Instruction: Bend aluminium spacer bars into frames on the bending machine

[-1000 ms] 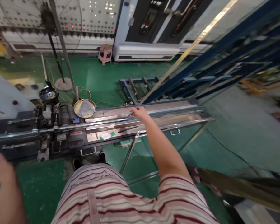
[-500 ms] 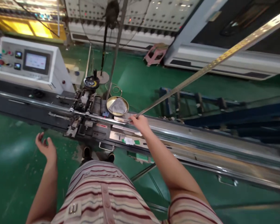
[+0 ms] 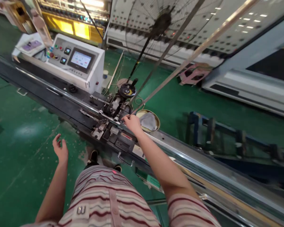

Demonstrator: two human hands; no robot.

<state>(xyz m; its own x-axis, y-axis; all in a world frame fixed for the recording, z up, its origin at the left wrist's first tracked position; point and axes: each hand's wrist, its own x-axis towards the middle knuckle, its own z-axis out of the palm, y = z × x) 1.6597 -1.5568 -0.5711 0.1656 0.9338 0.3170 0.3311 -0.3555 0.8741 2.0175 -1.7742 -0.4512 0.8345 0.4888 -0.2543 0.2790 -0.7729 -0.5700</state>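
Metal strip [image 3: 180, 67] end in right hand [image 3: 132, 123]; left hand [image 3: 60, 150] apart

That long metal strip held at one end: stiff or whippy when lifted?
Probably whippy: the metal strip is very long and thin, gripped only at its near end by the right hand. Likely light, since a fingertip pinch holds it. The far end may sway.

machine bench [image 3: 203, 171] | on it: round dish [image 3: 156, 126] with cloth [image 3: 148, 120], black handwheel [image 3: 127, 91]
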